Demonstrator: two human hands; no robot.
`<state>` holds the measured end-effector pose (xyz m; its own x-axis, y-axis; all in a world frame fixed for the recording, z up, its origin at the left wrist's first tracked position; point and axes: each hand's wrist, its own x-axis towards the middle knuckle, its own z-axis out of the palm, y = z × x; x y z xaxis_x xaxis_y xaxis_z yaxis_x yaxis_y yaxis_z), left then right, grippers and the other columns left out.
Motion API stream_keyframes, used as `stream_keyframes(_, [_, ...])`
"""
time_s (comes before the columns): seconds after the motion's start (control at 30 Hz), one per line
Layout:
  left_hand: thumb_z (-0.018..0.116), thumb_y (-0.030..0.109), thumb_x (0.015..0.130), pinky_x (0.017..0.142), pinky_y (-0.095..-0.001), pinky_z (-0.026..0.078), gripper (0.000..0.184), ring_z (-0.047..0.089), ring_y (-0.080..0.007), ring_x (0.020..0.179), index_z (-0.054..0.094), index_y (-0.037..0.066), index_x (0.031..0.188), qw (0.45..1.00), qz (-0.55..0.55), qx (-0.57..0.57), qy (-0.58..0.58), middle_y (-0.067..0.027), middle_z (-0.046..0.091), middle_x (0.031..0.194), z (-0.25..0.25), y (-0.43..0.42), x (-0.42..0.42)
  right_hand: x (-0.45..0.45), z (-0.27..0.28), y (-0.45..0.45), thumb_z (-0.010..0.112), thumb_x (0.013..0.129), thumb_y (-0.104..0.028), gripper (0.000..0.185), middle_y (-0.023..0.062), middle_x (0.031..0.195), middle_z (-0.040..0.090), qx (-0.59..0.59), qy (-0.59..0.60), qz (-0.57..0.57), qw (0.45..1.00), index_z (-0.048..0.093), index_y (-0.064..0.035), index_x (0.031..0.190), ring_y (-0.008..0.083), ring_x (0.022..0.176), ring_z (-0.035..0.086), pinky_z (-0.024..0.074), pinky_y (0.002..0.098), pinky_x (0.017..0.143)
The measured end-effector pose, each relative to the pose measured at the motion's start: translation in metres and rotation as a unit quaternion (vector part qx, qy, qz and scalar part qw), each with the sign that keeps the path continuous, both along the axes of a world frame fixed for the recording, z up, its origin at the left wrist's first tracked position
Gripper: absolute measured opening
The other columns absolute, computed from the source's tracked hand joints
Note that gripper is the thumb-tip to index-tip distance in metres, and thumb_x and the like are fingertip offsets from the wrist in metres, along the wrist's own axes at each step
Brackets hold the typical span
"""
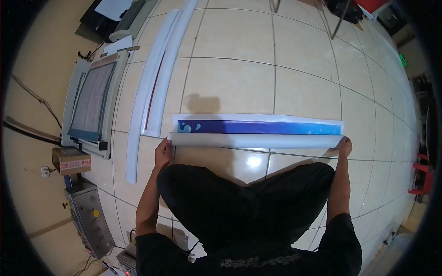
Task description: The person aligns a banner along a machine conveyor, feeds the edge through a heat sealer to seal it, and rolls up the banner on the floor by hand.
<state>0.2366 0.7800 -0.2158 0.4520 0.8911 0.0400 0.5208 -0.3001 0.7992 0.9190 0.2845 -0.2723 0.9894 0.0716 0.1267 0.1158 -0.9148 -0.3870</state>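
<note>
- Centrally, one partly rolled white sheet [258,130], printed with a dark-to-light blue band and pale droplet shapes: lying crosswise between the two hands' fingers, its roll on the near side, its printed face showing just beyond.
- One bare left hand [164,152]: fingers are gripping the roll's left end.
- One bare right hand [345,146]: fingers are pinching the roll's right end.
- Two long white tubes [139,119]: lying lengthwise left of the left fingers, a dark red strip showing between them.
- One pale-framed flat board [114,101], bearing a grey-blue sheet: resting farther left of the left fingers.
- One brown cardboard box with red-and-white tape [73,164]: sitting well left of the left fingers.
- Two bent legs in black cloth [244,198]: resting nearer the body than the fingers.
- One glossy cream tiled floor [230,87]: extending beneath and beyond the fingers.
</note>
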Motion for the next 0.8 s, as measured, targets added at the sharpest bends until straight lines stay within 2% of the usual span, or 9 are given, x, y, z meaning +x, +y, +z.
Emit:
stream_keyframes(0.1, [0.054, 0.022, 0.097, 0.057, -0.0303, 0.043, 0.027, 0.048, -0.0149, 0.061, 0.067, -0.002, 0.099, 0.991, 0.001, -0.101, 0.092, -0.0069, 0.058, 0.066, -0.007, -0.006, -0.016, -0.008, -0.005, 0.019, 0.057, 0.090, -0.034, 0.044, 0.0256, 0.104, 0.067, 0.038, 0.027, -0.087, 0.995, 0.058, 0.0056, 0.109, 0.0403, 0.093, 0.066, 0.0519, 0.0464, 0.084])
stream_keyframes(0.23, [0.061, 0.022, 0.094, 0.071, -0.0315, 0.049, 0.023, 0.058, -0.0134, 0.076, 0.069, 0.000, 0.097, 0.939, 0.120, -0.320, 0.033, -0.0044, 0.065, 0.081, 0.022, -0.042, -0.028, -0.028, 0.007, 0.074, 0.064, 0.086, -0.034, 0.072, 0.0353, 0.114, 0.058, -0.002, 0.049, -0.159, 0.986, 0.034, 0.0190, 0.125, 0.0455, 0.104, 0.061, 0.0508, 0.0461, 0.092])
stream_keyframes(0.3, [0.059, 0.018, 0.092, 0.076, -0.0322, 0.050, 0.022, 0.064, -0.0209, 0.079, 0.068, -0.002, 0.096, 0.995, -0.098, 0.019, -0.014, -0.0127, 0.067, 0.084, -0.009, -0.057, -0.067, -0.043, -0.012, 0.123, 0.067, 0.086, -0.035, 0.082, 0.0338, 0.126, 0.052, 0.046, -0.013, -0.088, 0.995, 0.028, 0.0217, 0.130, 0.0451, 0.109, 0.058, 0.0490, 0.0464, 0.095])
stream_keyframes(0.33, [0.059, 0.018, 0.092, 0.076, -0.0322, 0.050, 0.022, 0.064, -0.0209, 0.079, 0.068, -0.002, 0.096, 0.995, -0.098, 0.021, -0.013, -0.0127, 0.067, 0.084, -0.037, -0.071, -0.091, -0.071, -0.002, 0.158, 0.063, 0.089, -0.039, 0.088, 0.0348, 0.135, 0.043, 0.216, 0.040, -0.002, 0.976, 0.020, 0.0224, 0.136, 0.0444, 0.121, 0.050, 0.0426, 0.0468, 0.103])
stream_keyframes(0.43, [0.060, 0.017, 0.089, 0.084, -0.0344, 0.051, 0.022, 0.067, -0.0260, 0.091, 0.068, -0.002, 0.098, 0.925, 0.183, -0.224, -0.247, -0.0161, 0.069, 0.095, -0.069, -0.113, -0.134, -0.128, -0.039, 0.273, 0.052, 0.094, -0.047, 0.082, 0.0274, 0.150, 0.028, 0.036, -0.012, 0.116, 0.993, 0.019, 0.0058, 0.148, 0.0420, 0.137, 0.032, 0.0311, 0.0448, 0.112])
stream_keyframes(0.5, [0.059, 0.018, 0.089, 0.081, -0.0368, 0.051, 0.025, 0.067, -0.0283, 0.089, 0.067, -0.003, 0.098, 0.972, 0.143, -0.040, 0.180, -0.0178, 0.069, 0.092, -0.027, -0.139, -0.134, -0.204, -0.004, 0.341, 0.052, 0.094, -0.038, 0.076, 0.0300, 0.149, 0.028, 0.087, 0.078, 0.290, 0.950, 0.019, 0.0039, 0.149, 0.0448, 0.130, 0.040, 0.0409, 0.0463, 0.103])
stream_keyframes(0.6, [0.060, 0.022, 0.088, 0.075, -0.0399, 0.051, 0.027, 0.068, -0.0294, 0.087, 0.067, -0.003, 0.097, 0.953, 0.211, -0.135, 0.172, -0.0198, 0.069, 0.091, -0.015, -0.182, -0.130, -0.311, 0.059, 0.418, 0.054, 0.092, -0.026, 0.073, 0.0349, 0.139, 0.040, 0.069, 0.323, 0.439, 0.835, 0.020, 0.0041, 0.148, 0.0439, 0.114, 0.055, 0.0496, 0.0465, 0.090])
stream_keyframes(0.7, [0.060, 0.024, 0.089, 0.069, -0.0396, 0.051, 0.027, 0.068, -0.0273, 0.083, 0.066, -0.002, 0.096, 0.960, 0.177, -0.143, 0.164, -0.0185, 0.069, 0.088, -0.074, -0.210, -0.156, -0.399, 0.045, 0.415, 0.060, 0.088, -0.021, 0.074, 0.0229, 0.148, 0.036, 0.042, 0.266, 0.613, 0.743, 0.023, 0.0041, 0.147, 0.0368, 0.131, 0.044, 0.0275, 0.0536, 0.113])
stream_keyframes(0.8, [0.060, 0.025, 0.090, 0.067, -0.0362, 0.051, 0.026, 0.067, -0.0238, 0.080, 0.066, -0.001, 0.094, 0.921, 0.279, -0.224, -0.153, -0.0139, 0.071, 0.089, -0.101, -0.207, -0.164, -0.457, 0.033, 0.357, 0.057, 0.090, -0.021, 0.069, 0.0214, 0.151, 0.033, 0.070, 0.256, 0.654, 0.709, 0.026, 0.0034, 0.147, 0.0362, 0.138, 0.035, 0.0193, 0.0507, 0.117])
